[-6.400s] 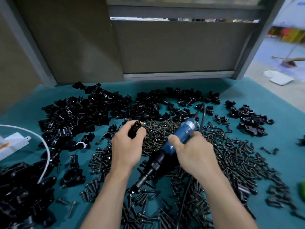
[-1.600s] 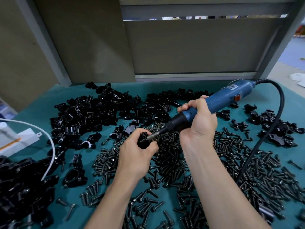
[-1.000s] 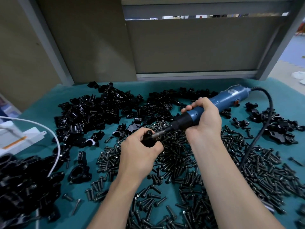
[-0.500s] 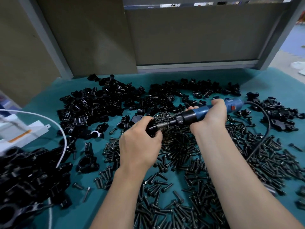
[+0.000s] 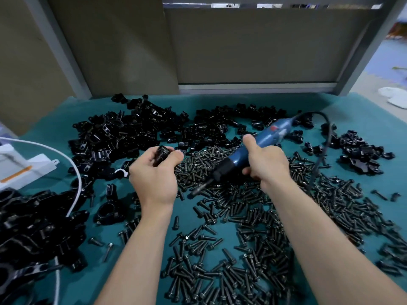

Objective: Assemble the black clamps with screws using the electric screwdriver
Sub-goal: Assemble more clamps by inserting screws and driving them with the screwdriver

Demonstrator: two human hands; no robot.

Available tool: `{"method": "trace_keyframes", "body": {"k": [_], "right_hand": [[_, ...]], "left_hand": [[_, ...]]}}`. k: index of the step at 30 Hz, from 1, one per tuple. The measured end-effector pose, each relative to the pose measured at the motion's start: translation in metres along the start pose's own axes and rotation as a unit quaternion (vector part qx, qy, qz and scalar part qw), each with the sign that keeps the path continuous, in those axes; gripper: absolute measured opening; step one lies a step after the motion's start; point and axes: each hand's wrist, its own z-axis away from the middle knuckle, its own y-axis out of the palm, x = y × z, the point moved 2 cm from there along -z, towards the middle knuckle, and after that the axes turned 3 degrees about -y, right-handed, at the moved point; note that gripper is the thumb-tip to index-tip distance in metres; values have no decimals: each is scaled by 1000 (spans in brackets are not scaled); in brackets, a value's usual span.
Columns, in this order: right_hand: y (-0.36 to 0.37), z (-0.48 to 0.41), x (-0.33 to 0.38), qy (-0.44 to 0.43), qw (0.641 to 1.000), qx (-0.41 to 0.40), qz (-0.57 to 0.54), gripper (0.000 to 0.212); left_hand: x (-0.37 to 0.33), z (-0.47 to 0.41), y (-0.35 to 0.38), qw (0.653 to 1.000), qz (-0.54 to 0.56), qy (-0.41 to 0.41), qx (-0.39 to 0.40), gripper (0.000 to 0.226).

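Item, clamp (image 5: 161, 154): black, small, pinched between the thumb and curled fingers of our left hand (image 5: 154, 177), raised above the near edge of the clamp heap (image 5: 123, 137). Item, screwdriver (image 5: 248, 150): blue body, black nose, gripped in our right hand (image 5: 266, 164) with the fingers wrapped round the barrel. Its bit (image 5: 199, 187) slanted down and left over the screws (image 5: 242, 216), apart from the clamp; whether it touched them the blur did not let us tell. Whether a screw sat in the clamp we could not tell either. Step, as we judged it: bringing bit and clamp together for driving. To do it well we reckoned on turning the clamp so its screw hole faced the bit, seating the screw square, lining the tool along the screw's axis before running it, bracing the left grip against twist, and stopping once the head seated. Cable (image 5: 326, 137): black, arched from the tool's rear over the far clamps; best kept from dragging parts. Surface: teal mat (image 5: 363, 106), screws strewn across middle and right, a near heap (image 5: 39, 227) of clamps at lower left, a far group (image 5: 361, 150) at right. White box (image 5: 22, 168) and white cord (image 5: 74, 186) at the left edge. Room: drab panels (image 5: 253, 45) in grey framing behind the mat; pale floor (image 5: 378, 82) beyond at right.
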Motion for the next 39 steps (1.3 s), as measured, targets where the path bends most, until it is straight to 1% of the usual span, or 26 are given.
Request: {"method": "trace_keyframes", "body": {"k": [2, 3, 4, 5, 6, 7, 8, 9, 10, 11, 12, 13, 16, 20, 23, 25, 29, 31, 35, 37, 39], "right_hand": [[-1, 5, -2, -24, 999, 19, 42, 48], [-2, 8, -2, -46, 996, 18, 80, 46], [-4, 11, -1, -81, 986, 9, 145, 41], [-5, 15, 1, -128, 968, -5, 216, 34], [-6, 22, 5, -179, 947, -11, 265, 24], [-7, 31, 8, -224, 931, 14, 289, 14], [-6, 40, 11, -260, 914, 71, 305, 12], [-4, 50, 11, -287, 885, 147, 336, 16], [-1, 62, 10, -297, 847, 222, 380, 22], [1, 70, 6, -301, 813, 276, 416, 28], [2, 75, 4, -305, 793, 301, 433, 32], [2, 78, 2, -314, 787, 303, 437, 33], [-2, 80, -1, -321, 794, 292, 426, 30], [-5, 82, -8, -329, 793, 280, 429, 26], [-5, 80, -12, -319, 806, 267, 420, 18], [-6, 78, -14, -309, 812, 264, 420, 18], [-11, 72, -18, -282, 841, 243, 393, 11], [-13, 69, -21, -286, 849, 220, 387, 9], [-10, 66, -24, -299, 857, 196, 372, 11], [-9, 62, -25, -301, 874, 173, 339, 9], [-13, 57, -26, -276, 911, 156, 263, 14]], "left_hand": [[2, 1, 2, 1000, -7, 19, 16, 10], [3, 2, 2, 999, -9, 27, 23, 8], [3, 2, 3, 999, -11, 34, 29, 7], [3, 3, 4, 999, -12, 39, 32, 7], [3, 3, 4, 999, -12, 42, 33, 7], [4, 2, 4, 999, -11, 41, 34, 7], [6, 1, 5, 999, -10, 37, 33, 7], [7, 1, 5, 999, -9, 33, 33, 8], [8, 1, 5, 999, -7, 31, 34, 10], [9, 1, 5, 999, -7, 32, 33, 12], [9, 1, 6, 999, -9, 35, 33, 13], [9, 1, 6, 999, -12, 37, 34, 13], [10, 0, 7, 998, -22, 42, 40, 8], [11, 2, 7, 997, -34, 47, 43, 7], [11, 3, 9, 997, -39, 42, 49, 9], [10, 5, 9, 997, -45, 40, 56, 10], [8, 8, 10, 996, -54, 36, 63, 12], [7, 9, 10, 996, -56, 36, 66, 11], [5, 10, 9, 996, -55, 38, 63, 12], [4, 10, 9, 996, -52, 37, 63, 13], [4, 10, 9, 996, -50, 37, 65, 13]]}}
